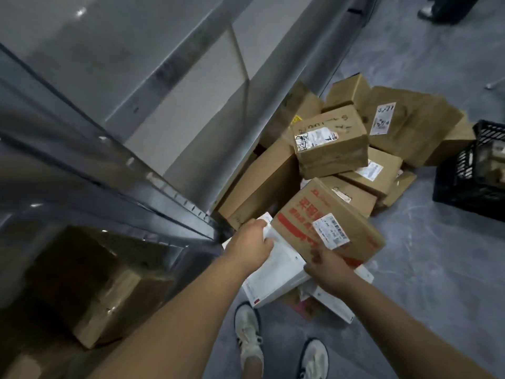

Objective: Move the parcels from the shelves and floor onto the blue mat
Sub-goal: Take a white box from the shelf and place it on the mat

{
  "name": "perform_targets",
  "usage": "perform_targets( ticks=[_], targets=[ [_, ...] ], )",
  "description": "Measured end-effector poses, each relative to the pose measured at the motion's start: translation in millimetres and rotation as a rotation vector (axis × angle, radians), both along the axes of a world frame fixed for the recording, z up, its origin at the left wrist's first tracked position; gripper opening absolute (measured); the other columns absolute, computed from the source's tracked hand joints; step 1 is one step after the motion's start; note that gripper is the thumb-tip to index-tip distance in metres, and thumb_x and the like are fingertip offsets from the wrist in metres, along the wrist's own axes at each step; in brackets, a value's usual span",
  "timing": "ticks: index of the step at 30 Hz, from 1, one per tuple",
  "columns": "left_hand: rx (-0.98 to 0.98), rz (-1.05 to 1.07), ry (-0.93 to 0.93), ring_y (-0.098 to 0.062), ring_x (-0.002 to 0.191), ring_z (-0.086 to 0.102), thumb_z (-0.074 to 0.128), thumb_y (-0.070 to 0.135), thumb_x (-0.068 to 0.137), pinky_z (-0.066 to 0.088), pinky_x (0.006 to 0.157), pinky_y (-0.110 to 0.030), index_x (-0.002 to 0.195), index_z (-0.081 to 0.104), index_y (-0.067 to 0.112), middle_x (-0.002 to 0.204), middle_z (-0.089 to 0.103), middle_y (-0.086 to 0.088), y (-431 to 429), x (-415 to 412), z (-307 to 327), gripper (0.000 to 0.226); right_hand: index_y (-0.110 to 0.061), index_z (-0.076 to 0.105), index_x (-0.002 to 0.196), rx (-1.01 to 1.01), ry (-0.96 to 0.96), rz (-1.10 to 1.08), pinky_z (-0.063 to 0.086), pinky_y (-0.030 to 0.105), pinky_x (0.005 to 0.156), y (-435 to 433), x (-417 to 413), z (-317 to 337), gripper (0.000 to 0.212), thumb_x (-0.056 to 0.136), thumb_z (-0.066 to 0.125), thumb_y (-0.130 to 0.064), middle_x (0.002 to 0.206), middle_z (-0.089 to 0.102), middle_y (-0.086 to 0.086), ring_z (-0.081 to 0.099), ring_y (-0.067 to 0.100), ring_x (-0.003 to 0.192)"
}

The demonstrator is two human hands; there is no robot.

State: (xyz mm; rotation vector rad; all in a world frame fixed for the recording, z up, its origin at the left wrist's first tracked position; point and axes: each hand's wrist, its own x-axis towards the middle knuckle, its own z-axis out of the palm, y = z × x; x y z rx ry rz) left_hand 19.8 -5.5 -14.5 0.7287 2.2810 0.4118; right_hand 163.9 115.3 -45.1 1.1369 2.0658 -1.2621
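Metal shelving [136, 119] fills the left, with one brown parcel [93, 283] on its lower shelf. Beside it, on the grey floor [437, 269], lies a heap of cardboard parcels [328, 143], with a black crate [472, 173] just to its right. A red-printed carton [322, 222] at the heap's near end is gripped at its near edge by the right hand [325, 266]. A flat white parcel [281, 272], partly beneath the carton, is pinched at its far edge by the left hand [251, 242].
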Motion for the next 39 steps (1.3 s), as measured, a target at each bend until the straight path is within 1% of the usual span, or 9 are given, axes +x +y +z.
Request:
perform_targets(
  ticks=[4,8,14,19,22,25,28,31,39],
  targets=[
    [-0.124,0.005,-0.003,-0.022,0.11,0.058,0.052,0.029,0.095,0.049,0.094,-0.034,0.129,0.049,0.021,0.128,0.057,-0.003,-18,-43,-110,0.034,-0.001,0.039,0.136,-0.064,-0.166,0.011,0.044,0.035,0.098,-23,-12,-105,0.058,0.092,0.054,-0.036,0.136,0.051,0.016,0.053,0.033,0.12],
    [-0.155,0.002,-0.017,-0.03,0.103,0.06,0.052,0.024,0.094,0.051,0.091,-0.043,0.118,0.055,0.01,0.117,0.061,-0.012,-22,-77,-197,0.027,0.012,0.022,0.137,-0.072,-0.168,-0.37,0.04,0.041,0.104,-51,-10,-175,0.078,0.089,0.064,-0.032,0.141,0.04,0.024,0.044,0.034,0.128],
    [-0.212,-0.065,-0.016,-0.036,0.117,0.047,0.048,0.021,0.094,0.041,0.097,-0.042,0.117,0.048,-0.004,0.126,0.049,-0.023,-7,-81,-276,0.034,0.005,0.044,0.132,-0.191,-0.08,-0.665,0.042,0.03,0.096,-81,-5,-225,0.051,0.088,0.065,-0.013,0.132,0.056,0.015,0.053,0.029,0.121],
    [-0.177,0.064,-0.038,-0.033,0.128,0.037,0.043,0.032,0.097,0.033,0.107,-0.043,0.132,0.043,0.003,0.137,0.042,-0.017,6,-84,-293,0.046,-0.01,0.039,0.136,-0.271,-0.019,-0.881,0.044,0.042,0.101,-94,-9,-233,0.052,0.09,0.062,-0.021,0.129,0.056,0.008,0.054,0.028,0.117],
    [-0.203,0.189,-0.104,-0.034,0.125,0.04,0.042,0.034,0.097,0.035,0.107,-0.041,0.131,0.047,0.002,0.136,0.042,-0.017,0,-84,-284,0.047,-0.023,0.026,0.142,-0.406,0.019,-1.007,0.044,0.053,0.101,-97,-14,-223,0.06,0.092,0.06,-0.02,0.129,0.05,-0.002,0.051,0.024,0.116],
    [-0.144,0.299,-0.085,-0.032,0.124,0.04,0.047,0.03,0.094,0.036,0.105,-0.039,0.129,0.048,0.004,0.136,0.042,-0.013,-17,-76,-257,0.044,-0.022,0.015,0.146,-0.411,0.047,-0.983,0.041,0.042,0.102,-100,-10,-201,0.074,0.09,0.063,-0.015,0.125,0.048,-0.005,0.048,0.018,0.112],
    [-0.051,0.443,0.018,-0.03,0.115,0.039,0.051,0.026,0.091,0.036,0.098,-0.039,0.111,0.051,0.008,0.127,0.047,-0.009,-39,-65,-217,0.027,-0.025,0.021,0.145,-0.437,0.097,-0.912,0.041,0.037,0.099,-98,-2,-167,0.071,0.089,0.065,-0.017,0.13,0.051,-0.004,0.049,0.018,0.115],
    [-0.001,0.534,0.035,-0.023,0.104,0.036,0.05,0.028,0.091,0.032,0.086,-0.034,0.094,0.047,0.013,0.116,0.048,-0.005,-57,-52,-167,0.015,-0.028,0.027,0.143,-0.42,0.17,-0.863,0.042,0.044,0.103,-88,4,-123,0.067,0.089,0.065,-0.018,0.133,0.051,-0.003,0.051,0.02,0.118],
    [0.206,0.753,0.022,-0.029,0.095,0.052,0.05,0.024,0.094,0.043,0.082,-0.039,0.088,0.05,0.008,0.104,0.056,-0.015,-89,8,12,0.017,-0.036,0.039,0.14,-0.296,0.381,-0.571,0.049,0.05,0.097,-27,28,52,0.056,0.09,0.064,-0.035,0.133,0.057,-0.003,0.059,0.023,0.114]
  ],
)
